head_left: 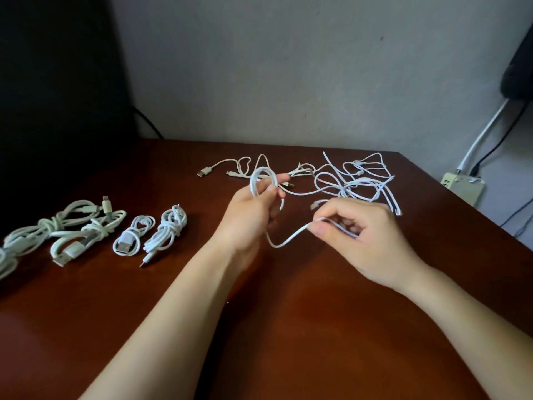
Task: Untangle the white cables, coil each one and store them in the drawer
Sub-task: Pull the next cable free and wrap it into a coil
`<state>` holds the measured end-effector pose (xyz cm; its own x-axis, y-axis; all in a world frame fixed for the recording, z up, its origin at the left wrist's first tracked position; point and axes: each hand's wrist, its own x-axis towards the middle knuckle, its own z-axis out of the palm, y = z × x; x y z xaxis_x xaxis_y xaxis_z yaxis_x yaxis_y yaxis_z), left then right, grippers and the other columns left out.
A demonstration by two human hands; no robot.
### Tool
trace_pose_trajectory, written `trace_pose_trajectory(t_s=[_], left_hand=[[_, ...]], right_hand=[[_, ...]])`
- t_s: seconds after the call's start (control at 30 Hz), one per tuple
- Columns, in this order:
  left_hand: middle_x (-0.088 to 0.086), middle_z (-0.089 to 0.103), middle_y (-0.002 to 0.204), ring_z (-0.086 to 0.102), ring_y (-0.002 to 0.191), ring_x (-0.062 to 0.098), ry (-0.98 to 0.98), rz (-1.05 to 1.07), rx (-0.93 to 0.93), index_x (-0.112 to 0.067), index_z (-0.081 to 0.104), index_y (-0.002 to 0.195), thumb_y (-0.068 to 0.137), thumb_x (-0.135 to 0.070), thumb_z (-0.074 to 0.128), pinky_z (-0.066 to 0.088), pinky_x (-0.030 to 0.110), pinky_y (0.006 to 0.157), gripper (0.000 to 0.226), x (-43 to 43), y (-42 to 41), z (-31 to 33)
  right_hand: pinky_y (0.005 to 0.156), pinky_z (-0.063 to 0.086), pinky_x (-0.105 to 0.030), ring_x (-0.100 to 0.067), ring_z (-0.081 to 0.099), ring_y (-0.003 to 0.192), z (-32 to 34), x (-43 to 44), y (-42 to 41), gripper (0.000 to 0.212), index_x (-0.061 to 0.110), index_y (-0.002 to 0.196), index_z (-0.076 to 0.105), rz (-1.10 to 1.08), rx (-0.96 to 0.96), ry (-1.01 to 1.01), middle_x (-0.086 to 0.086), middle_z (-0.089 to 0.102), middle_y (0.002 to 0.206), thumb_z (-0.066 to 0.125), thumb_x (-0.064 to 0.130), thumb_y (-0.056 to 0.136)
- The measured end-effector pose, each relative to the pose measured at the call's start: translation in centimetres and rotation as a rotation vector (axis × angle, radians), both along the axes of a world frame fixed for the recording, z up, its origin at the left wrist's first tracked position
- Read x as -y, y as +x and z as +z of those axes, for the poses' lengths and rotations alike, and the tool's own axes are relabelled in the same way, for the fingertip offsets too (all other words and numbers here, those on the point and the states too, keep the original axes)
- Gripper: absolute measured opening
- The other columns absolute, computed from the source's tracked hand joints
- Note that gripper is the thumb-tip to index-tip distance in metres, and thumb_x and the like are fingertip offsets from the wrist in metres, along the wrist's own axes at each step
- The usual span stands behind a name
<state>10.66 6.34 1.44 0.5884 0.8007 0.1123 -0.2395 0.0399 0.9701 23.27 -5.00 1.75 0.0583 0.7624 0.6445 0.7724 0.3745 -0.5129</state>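
While the left hand (pixel 248 209) grips a few stacked loops of the white cable (pixel 288 241) between thumb and fingers, the right hand (pixel 360 235) pinches the free run of that same cable between thumb and forefinger, its other fingers curled in. Both hands are raised over the counter (pixel 288 327) just in front of the tangle (pixel 354 186), the left one towards the tangle's left side.

To coil it well, I would lay each new turn to match the loops already held and let the strand roll between the right fingertips so that no twist builds up. I would also draw the slack away from the tangle, so the tail does not snag. Whether the tail is already free of it I cannot tell, since the right palm hides where it runs. Saving a last length to cinch the middle would match the finished bundles (pixel 165 229) lying well to the left of the tangle.

The cable is thin, round, smooth and limp. It sags in a soft curve between the hands, and its loops stand in an oval above the left fingers. No drawer is in view.
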Motion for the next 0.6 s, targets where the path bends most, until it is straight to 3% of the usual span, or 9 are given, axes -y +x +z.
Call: trace_pose_trajectory(t_s=[0.1,0.17,0.2,0.23,0.3,0.37,0.5,0.6], left_hand=[[-0.008,0.058,0.076,0.049,0.059,0.004,0.112,-0.026,-0.145,-0.003,0.066,0.107,0.101,-0.019,0.042,0.038,0.021,0.062,0.029,0.4,0.6,-0.5],[0.003,0.070,0.099,0.065,0.090,0.020,0.166,-0.100,-0.209,0.002,0.066,0.107,0.094,-0.038,0.047,0.048,0.037,0.089,0.046,0.4,0.8,-0.9],[0.010,0.070,0.107,0.064,0.102,0.029,0.167,-0.155,-0.228,0.004,0.065,0.107,0.089,-0.045,0.047,0.046,0.046,0.098,0.055,0.4,0.7,-0.9],[0.012,0.069,0.109,0.064,0.102,0.030,0.162,-0.213,-0.236,0.006,0.064,0.107,0.087,-0.049,0.046,0.046,0.046,0.098,0.061,0.6,0.6,-0.9],[0.005,0.065,0.083,0.055,0.072,0.021,0.155,-0.309,-0.269,0.007,0.063,0.105,0.093,-0.054,0.043,0.042,0.032,0.071,0.065,1.2,0.4,-0.6],[-0.003,0.049,0.060,0.036,0.056,0.012,0.146,-0.387,-0.334,0.004,0.062,0.097,0.097,-0.057,0.033,0.027,0.029,0.057,0.068,1.8,0.3,-0.2],[-0.003,0.051,0.066,0.035,0.054,0.008,0.037,-0.592,-0.312,-0.016,0.058,0.092,0.080,-0.072,0.018,0.032,0.018,0.049,0.070,2.6,0.1,0.9],[0.000,0.050,0.068,0.033,0.053,0.009,-0.009,-0.678,-0.226,-0.021,0.060,0.085,0.070,-0.077,0.021,0.029,0.016,0.045,0.070,2.8,0.3,0.9]], right_hand=[[0.061,0.036,-0.010,-0.005,0.050,0.060,0.1,0.2,-0.6,0.021,0.014,0.074,0.066,-0.053,0.141,0.122,0.003,0.057,0.065,0.064,0.032,0.085],[0.061,0.036,-0.011,-0.010,0.048,0.059,0.3,0.4,-0.7,0.025,0.009,0.072,0.066,-0.093,0.181,0.193,-0.002,0.054,0.061,0.065,0.030,0.085],[0.060,0.035,-0.011,-0.012,0.046,0.058,0.4,0.5,-0.7,0.026,0.007,0.071,0.066,-0.111,0.191,0.225,-0.003,0.052,0.060,0.066,0.029,0.084],[0.057,0.036,-0.012,-0.012,0.045,0.058,0.5,0.6,-0.7,0.027,0.006,0.070,0.065,-0.128,0.195,0.251,-0.002,0.050,0.059,0.066,0.029,0.083],[0.051,0.038,-0.020,-0.012,0.044,0.057,0.6,0.6,-0.7,0.027,0.006,0.069,0.064,-0.163,0.197,0.282,-0.001,0.048,0.059,0.067,0.030,0.083],[0.050,0.039,-0.028,-0.012,0.044,0.056,0.7,0.5,-0.7,0.027,0.008,0.069,0.065,-0.191,0.196,0.295,0.000,0.048,0.058,0.067,0.030,0.083],[0.051,0.040,-0.023,-0.005,0.044,0.055,0.6,0.5,-0.6,0.028,0.009,0.069,0.064,-0.234,0.158,0.304,0.005,0.043,0.058,0.066,0.033,0.084],[0.052,0.042,-0.024,-0.006,0.048,0.055,0.6,0.5,-0.6,0.027,0.012,0.072,0.064,-0.270,0.107,0.286,0.005,0.045,0.058,0.066,0.036,0.083]])
